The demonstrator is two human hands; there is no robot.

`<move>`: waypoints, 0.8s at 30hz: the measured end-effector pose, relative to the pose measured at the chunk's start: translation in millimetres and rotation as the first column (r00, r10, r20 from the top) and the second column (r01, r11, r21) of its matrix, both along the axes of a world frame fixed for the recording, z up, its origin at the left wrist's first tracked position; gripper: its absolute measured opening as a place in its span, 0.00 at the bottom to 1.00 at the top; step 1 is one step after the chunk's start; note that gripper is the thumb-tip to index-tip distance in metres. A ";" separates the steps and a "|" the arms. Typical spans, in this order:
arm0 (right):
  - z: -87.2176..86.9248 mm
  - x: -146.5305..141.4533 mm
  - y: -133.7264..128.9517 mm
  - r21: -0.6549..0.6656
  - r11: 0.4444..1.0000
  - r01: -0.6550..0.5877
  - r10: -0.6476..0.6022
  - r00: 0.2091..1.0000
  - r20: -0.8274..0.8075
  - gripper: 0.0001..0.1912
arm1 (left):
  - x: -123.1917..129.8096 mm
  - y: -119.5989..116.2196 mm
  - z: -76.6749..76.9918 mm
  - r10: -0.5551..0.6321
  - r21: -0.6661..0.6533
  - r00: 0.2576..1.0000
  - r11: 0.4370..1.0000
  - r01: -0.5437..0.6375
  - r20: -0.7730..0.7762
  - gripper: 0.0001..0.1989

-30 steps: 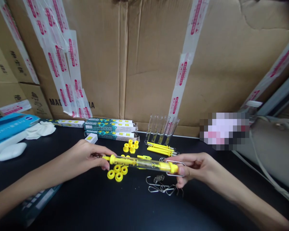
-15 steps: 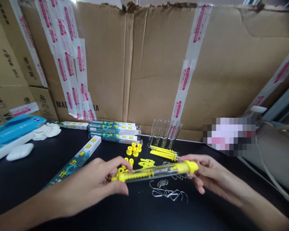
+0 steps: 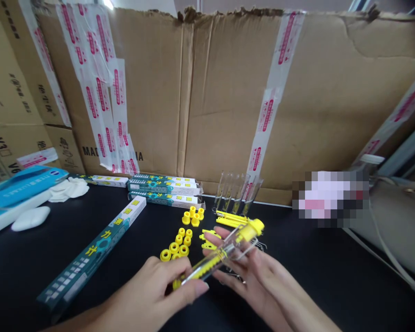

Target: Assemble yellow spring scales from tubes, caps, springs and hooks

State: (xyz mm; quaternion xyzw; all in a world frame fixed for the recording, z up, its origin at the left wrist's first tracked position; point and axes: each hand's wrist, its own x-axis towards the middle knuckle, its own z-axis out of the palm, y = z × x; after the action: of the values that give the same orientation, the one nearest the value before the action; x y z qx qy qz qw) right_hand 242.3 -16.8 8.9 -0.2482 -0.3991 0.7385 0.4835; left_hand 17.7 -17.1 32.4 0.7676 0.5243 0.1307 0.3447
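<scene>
My left hand [image 3: 162, 290] grips the lower end of a clear tubular spring scale [image 3: 212, 263], pinching it between thumb and fingers. Its yellow cap [image 3: 251, 229] points up and to the right. Behind and under the tube lies my right hand [image 3: 259, 276], its fingers stretched apart toward the left; whether it touches the tube is hard to tell. Thin bent wire shows beside the tube near that hand, and metal hooks [image 3: 261, 246] on the table are mostly hidden. Yellow ring caps [image 3: 174, 248] and small flat yellow pieces [image 3: 209, 246] lie just beyond.
Taller yellow caps [image 3: 195, 219], yellow rods [image 3: 228, 222] and several clear tubes [image 3: 231, 193] are farther back. A long printed box [image 3: 100, 249] lies at left, with stacked boxes [image 3: 164, 189] behind. A white case [image 3: 31, 218] and tissue [image 3: 69, 189] sit far left. Cardboard [image 3: 152, 92] walls the back.
The spring scale has swung to a steeper tilt, cap end up. My right hand has left the cap, moved left under the tube and spread its fingers. The left hand has lowered slightly.
</scene>
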 end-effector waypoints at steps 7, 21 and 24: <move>16.6 1.4 -6.5 -0.120 0.989 0.087 -0.086 0.996 0.010 0.18 | 3.7 1.6 -10.3 0.143 -0.461 0.808 0.871 0.171 0.571 0.36; 33.1 44.8 15.7 -0.105 0.950 0.295 -0.304 0.950 -0.075 0.20 | -89.9 161.6 7.6 0.089 0.737 0.950 0.654 0.171 -0.299 0.37; 35.5 43.9 16.9 -0.062 0.961 0.269 -0.275 0.955 -0.115 0.16 | -102.3 177.6 1.1 0.122 0.739 0.909 0.630 0.240 -0.399 0.29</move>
State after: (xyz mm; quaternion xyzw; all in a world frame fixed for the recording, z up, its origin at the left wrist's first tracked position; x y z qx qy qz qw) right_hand 286.2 0.2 44.4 -0.2660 -0.3139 0.6877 0.5982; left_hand -84.6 160.5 33.5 0.8666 0.4514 0.1659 -0.1328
